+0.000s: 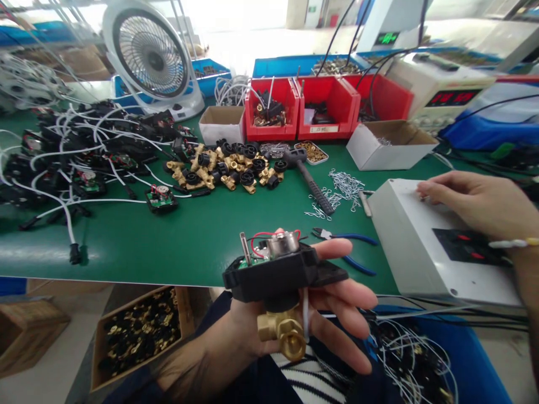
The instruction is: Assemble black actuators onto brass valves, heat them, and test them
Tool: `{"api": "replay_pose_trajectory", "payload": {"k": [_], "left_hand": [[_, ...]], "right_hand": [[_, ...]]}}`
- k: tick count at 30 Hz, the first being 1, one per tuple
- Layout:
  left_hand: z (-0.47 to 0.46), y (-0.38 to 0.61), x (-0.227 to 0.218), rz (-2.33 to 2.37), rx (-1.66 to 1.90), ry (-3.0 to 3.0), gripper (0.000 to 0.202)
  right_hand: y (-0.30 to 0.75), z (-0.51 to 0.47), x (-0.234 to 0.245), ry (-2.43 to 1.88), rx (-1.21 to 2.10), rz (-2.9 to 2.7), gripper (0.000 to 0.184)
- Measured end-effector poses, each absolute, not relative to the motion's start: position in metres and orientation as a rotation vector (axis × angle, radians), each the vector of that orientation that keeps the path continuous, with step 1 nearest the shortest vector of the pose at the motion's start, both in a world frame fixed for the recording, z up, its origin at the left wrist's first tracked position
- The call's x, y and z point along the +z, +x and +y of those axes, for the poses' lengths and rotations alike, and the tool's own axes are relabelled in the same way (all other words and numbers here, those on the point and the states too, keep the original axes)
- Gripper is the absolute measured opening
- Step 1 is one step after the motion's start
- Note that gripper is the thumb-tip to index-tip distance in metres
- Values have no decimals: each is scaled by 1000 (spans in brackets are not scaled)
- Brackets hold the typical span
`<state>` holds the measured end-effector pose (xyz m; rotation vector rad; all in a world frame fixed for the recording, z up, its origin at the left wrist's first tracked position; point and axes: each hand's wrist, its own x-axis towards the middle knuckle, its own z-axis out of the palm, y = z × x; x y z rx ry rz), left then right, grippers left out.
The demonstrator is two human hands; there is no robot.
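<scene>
In my left hand [337,297] lies a motorized brass valve [273,275], held upright over the bench's front edge. Its black housing is uncovered at the top, showing a green circuit board, a silver motor and red wires. The brass body [286,334] hangs below my palm, beside a white cable. My right hand [471,196] rests over the grey control box [408,241], thumb and fingertips pinched at its top left; what they grip is mostly hidden. Blue-handled cutting pliers [353,238] lie between the valve and the box.
A hammer [314,185] lies among metal clips [345,188]. Brass fittings [231,165] and wired black housings [105,146] are piled leftward. Red bins [272,132], a fan [155,62] and a power supply [446,92] stand behind. Below are a carton [99,348] and blue bin [475,359].
</scene>
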<state>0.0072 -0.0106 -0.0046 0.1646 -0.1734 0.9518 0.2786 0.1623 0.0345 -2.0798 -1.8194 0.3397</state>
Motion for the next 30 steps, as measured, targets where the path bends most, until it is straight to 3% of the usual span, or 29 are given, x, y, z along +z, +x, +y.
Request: {"api": "replay_pose_trajectory", "payload": {"k": [3,8,15,20,25,30], "left_hand": [[-12,9,-4,-135,997,191,46],[-11,10,1,-31,1038,201,39],[-9,11,11,121,1057,205,51],[-9,13,11,145,1081,206,44],[-9,13,6,62,1111,177,40],[-8,12,3,12,1109,173,41]], "right_hand": [[277,161,35,-2076,294,-1854,17],[282,162,33,-2016,232,-1933,51],[283,162,33,-2073,219,-1911,68],[281,164,32,-2086,191,-1914,77],[276,161,35,-2095,174,-1912,79],[272,157,38,-2182,184,-1858,64]]}}
